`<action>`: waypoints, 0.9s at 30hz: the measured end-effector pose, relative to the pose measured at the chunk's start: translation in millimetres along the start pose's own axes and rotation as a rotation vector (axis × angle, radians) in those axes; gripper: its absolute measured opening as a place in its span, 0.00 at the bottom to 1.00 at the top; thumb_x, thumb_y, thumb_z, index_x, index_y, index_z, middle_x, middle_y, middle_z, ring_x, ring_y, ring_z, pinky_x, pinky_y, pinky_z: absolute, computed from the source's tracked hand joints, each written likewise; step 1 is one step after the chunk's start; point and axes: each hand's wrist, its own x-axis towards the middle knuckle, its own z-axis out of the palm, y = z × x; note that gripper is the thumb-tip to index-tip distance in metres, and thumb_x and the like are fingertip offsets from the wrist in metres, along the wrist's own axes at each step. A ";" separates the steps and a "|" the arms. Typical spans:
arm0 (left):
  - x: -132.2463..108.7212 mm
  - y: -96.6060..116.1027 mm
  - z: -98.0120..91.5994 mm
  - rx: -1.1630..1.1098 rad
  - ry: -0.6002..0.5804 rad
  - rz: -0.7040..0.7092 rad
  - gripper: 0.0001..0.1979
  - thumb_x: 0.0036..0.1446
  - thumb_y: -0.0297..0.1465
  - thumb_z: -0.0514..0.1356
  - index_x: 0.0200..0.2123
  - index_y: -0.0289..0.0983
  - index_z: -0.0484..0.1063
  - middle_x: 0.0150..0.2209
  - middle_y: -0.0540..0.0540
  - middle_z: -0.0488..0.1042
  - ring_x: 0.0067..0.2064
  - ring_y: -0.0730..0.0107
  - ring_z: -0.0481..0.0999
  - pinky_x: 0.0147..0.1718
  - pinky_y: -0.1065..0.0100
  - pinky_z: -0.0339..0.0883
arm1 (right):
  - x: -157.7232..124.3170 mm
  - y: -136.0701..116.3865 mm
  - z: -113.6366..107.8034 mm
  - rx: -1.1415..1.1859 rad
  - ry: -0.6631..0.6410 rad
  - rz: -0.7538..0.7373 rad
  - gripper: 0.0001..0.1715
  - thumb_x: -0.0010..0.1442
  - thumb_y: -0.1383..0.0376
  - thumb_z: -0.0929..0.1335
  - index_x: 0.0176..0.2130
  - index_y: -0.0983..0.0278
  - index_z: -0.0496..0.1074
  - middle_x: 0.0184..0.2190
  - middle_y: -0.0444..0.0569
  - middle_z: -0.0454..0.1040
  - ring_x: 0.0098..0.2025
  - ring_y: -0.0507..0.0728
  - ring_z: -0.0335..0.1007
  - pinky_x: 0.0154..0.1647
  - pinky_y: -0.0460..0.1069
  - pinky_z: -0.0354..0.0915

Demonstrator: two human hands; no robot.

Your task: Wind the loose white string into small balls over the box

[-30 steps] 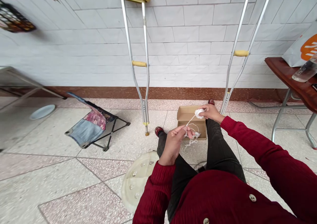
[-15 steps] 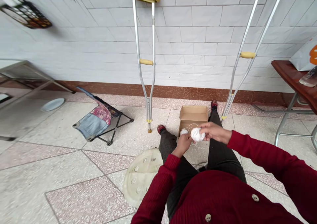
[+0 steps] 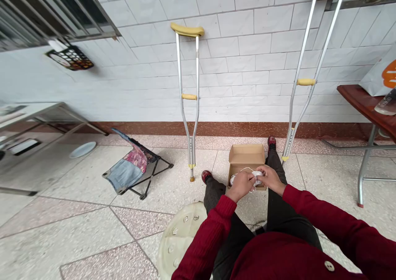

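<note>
Ball of string [image 3: 257,174], white; cardboard box [image 3: 246,153], plain brown; cardigan [image 3: 276,255], dark red with a cream button [image 3: 329,266]; trousers [image 3: 276,207], near-black; crutches [image 3: 189,97], silver trimmed with yellow; folding chair [image 3: 123,174], faded blue with pink floral; plastic stool [image 3: 182,240], pale cream; wall tiles [image 3: 238,22], white, grey-lined; skirting [image 3: 241,129], mottled reddish brown; floor tiles [image 3: 93,226], speckled off-white and dusty pink; carrier bag [image 3: 373,81], white with orange.

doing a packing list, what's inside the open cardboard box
The cardboard box holds white string, partly visible at its left side. The left hand, right hand and the string ball between them hide much of the rest; anything beneath cannot be seen.
</note>
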 end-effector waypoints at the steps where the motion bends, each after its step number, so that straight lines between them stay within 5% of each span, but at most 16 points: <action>1: -3.6 -5.0 3.7 -0.139 -0.021 -0.006 0.19 0.59 0.33 0.53 0.18 0.36 0.72 0.21 0.46 0.75 0.29 0.67 0.74 0.34 0.68 0.64 | 4.7 -0.6 -2.2 0.017 0.031 -0.002 0.14 0.44 0.69 0.70 0.35 0.64 0.73 0.26 0.41 0.71 0.17 0.47 0.63 0.15 0.43 0.58; 5: -20.9 -21.2 22.9 -0.560 -0.022 -0.043 0.20 0.60 0.42 0.54 0.24 0.36 0.75 0.21 0.48 0.75 0.30 0.66 0.75 0.37 0.67 0.67 | 18.6 -14.5 -13.0 0.258 0.038 0.134 0.14 0.45 0.67 0.71 0.36 0.67 0.74 0.22 0.41 0.71 0.16 0.48 0.61 0.15 0.43 0.57; 8: -29.6 -29.9 34.0 -0.603 -0.036 -0.029 0.22 0.59 0.45 0.54 0.25 0.35 0.75 0.24 0.47 0.77 0.31 0.66 0.75 0.39 0.66 0.67 | 17.7 -40.2 -18.7 0.468 -0.035 0.206 0.12 0.46 0.65 0.71 0.34 0.67 0.73 0.21 0.43 0.72 0.17 0.48 0.62 0.16 0.43 0.57; 12: -26.3 -44.4 24.0 -0.327 0.028 -0.028 0.22 0.61 0.42 0.53 0.23 0.35 0.74 0.24 0.47 0.75 0.29 0.69 0.71 0.35 0.69 0.63 | -9.3 -68.1 -20.0 0.526 -0.277 0.211 0.13 0.47 0.65 0.71 0.36 0.66 0.73 0.23 0.45 0.74 0.18 0.47 0.63 0.16 0.42 0.56; 16: -12.6 -48.2 -3.7 0.009 0.024 0.085 0.16 0.61 0.32 0.52 0.24 0.35 0.73 0.25 0.47 0.74 0.30 0.69 0.71 0.36 0.69 0.61 | -42.9 -54.7 -14.1 0.392 -0.548 0.273 0.16 0.45 0.68 0.70 0.38 0.66 0.74 0.22 0.44 0.74 0.16 0.47 0.62 0.14 0.41 0.54; 21: 2.1 -29.6 -15.4 0.401 -0.010 0.260 0.13 0.60 0.25 0.53 0.26 0.36 0.75 0.27 0.44 0.76 0.32 0.66 0.72 0.51 0.62 0.58 | -42.8 -11.3 -4.1 0.205 -0.476 0.347 0.09 0.45 0.69 0.67 0.32 0.65 0.70 0.17 0.39 0.68 0.14 0.46 0.58 0.12 0.40 0.50; 27: 9.4 -7.4 -16.1 0.620 -0.055 0.240 0.13 0.57 0.24 0.54 0.26 0.34 0.77 0.26 0.39 0.77 0.32 0.61 0.75 0.46 0.59 0.61 | -18.2 4.5 6.3 -0.076 -0.457 0.201 0.16 0.47 0.68 0.70 0.39 0.64 0.69 0.20 0.38 0.68 0.14 0.47 0.60 0.13 0.42 0.54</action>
